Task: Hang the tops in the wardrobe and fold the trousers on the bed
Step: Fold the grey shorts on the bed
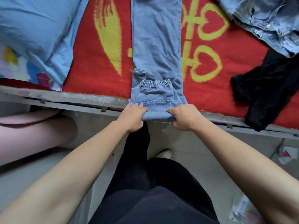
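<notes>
Your left hand (pixel 132 117) and right hand (pixel 184 118) each grip the near fold of the jeans (pixel 155 46). They lie lengthwise on the bed (pixel 97 70), waistband folded over at its edge. Black trousers (pixel 267 88) and a denim jacket (pixel 265 21) lie right, a blue shirt (pixel 37 29) left.

The person wears a dark charcoal top (pixel 153 207) of plain, soft cloth that fills the lower middle of the view. Beyond it are loose black trousers (pixel 137 159), plain and faintly creased along the leg. A white shoe (pixel 165 154) with a rounded toe shows beside one trouser leg. The left forearm (pixel 72 167) and right forearm (pixel 242 159) are bare along all their visible length. The left hand (pixel 131 118) and right hand (pixel 184 118) are bare too.
</notes>
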### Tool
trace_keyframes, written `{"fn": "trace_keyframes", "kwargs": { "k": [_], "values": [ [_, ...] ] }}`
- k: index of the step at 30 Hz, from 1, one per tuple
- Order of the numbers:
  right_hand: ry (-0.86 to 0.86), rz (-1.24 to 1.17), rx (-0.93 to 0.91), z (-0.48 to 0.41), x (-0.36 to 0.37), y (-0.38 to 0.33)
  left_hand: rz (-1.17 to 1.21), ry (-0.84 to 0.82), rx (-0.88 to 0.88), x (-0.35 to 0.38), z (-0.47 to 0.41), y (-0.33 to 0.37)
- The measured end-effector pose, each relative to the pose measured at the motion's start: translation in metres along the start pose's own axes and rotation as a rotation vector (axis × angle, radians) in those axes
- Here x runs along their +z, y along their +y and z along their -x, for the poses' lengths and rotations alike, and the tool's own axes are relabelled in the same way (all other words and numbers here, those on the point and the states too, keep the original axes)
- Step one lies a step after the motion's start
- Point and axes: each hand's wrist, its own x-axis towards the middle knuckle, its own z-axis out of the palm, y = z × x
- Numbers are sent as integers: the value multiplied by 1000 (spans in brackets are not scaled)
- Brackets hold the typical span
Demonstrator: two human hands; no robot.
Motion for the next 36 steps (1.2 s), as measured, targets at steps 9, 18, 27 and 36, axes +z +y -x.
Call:
{"fn": "trace_keyframes", "kwargs": {
  "k": [9,18,27,36],
  "values": [
    [251,-539,189,-45,-118,67,492,164,-111,-142,-49,-68],
    [544,-748,492,-169,-160,124,923,498,-373,-170,-171,-128],
    [361,-472,575,-243,-93,120,388,485,-378,-122,-240,-118],
    [454,-394,623,-234,-41,97,261,308,-261,-68,-233,-119]
  ]
}}
